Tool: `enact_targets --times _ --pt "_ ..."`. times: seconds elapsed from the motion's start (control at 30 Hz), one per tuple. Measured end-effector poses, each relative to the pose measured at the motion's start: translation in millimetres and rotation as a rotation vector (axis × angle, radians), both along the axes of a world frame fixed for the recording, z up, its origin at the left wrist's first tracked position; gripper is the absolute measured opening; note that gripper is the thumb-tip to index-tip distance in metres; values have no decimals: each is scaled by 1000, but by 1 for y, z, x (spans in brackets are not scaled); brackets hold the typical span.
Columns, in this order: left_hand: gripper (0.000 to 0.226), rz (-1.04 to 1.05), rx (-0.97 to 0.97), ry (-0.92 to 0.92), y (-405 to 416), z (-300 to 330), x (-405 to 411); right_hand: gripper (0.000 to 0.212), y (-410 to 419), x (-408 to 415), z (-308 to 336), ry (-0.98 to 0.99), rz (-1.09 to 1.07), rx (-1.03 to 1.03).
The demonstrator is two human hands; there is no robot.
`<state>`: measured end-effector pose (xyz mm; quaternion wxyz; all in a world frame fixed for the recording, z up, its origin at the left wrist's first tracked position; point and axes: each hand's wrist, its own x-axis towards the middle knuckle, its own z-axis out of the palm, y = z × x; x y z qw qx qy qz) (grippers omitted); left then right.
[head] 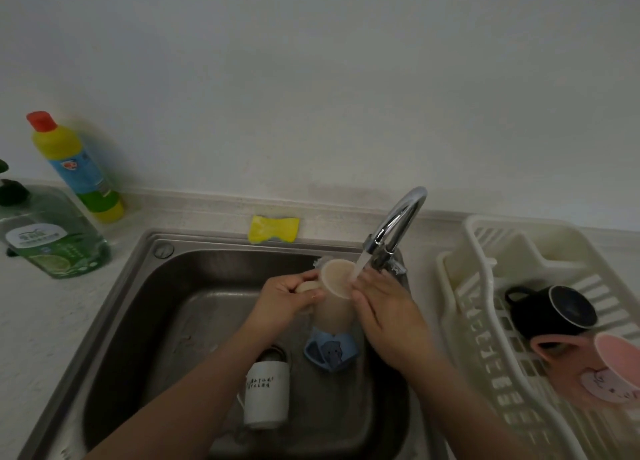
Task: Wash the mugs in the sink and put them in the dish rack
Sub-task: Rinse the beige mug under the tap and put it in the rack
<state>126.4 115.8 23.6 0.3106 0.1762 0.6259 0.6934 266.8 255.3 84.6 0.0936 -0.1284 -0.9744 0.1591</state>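
A brushed, dull metal sink [114, 307] is seen, with a glossy chromed tap [398, 220] at its back right rim. Right of the sink, a cream plastic dish rack [485, 321] holds a glossy black mug [554, 312].

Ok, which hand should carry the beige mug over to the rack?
Probably the right hand: it touches the beige mug and is nearer the rack. The left hand grips the handle.

My right hand [388, 307] hides the beige mug's [334, 286] far side; the pink mug [595, 373] is cut off at the right edge.
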Motion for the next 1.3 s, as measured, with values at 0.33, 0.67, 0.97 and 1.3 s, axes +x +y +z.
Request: enact_targets --times 0.33,0.67,0.97,1.3 --pt "34 -37 -40 3 9 1 6 56 3 7 -4 -35 -47 1" --pt "33 -22 -40 -2 3 -3 7 55 -1 9 -8 -39 -55 34" --pt "34 -70 -33 -21 29 11 14 50 0 22 -4 80 -124 -8" --pt "40 -78 -40 -11 6 11 15 56 -3 22 -5 -16 -78 17"
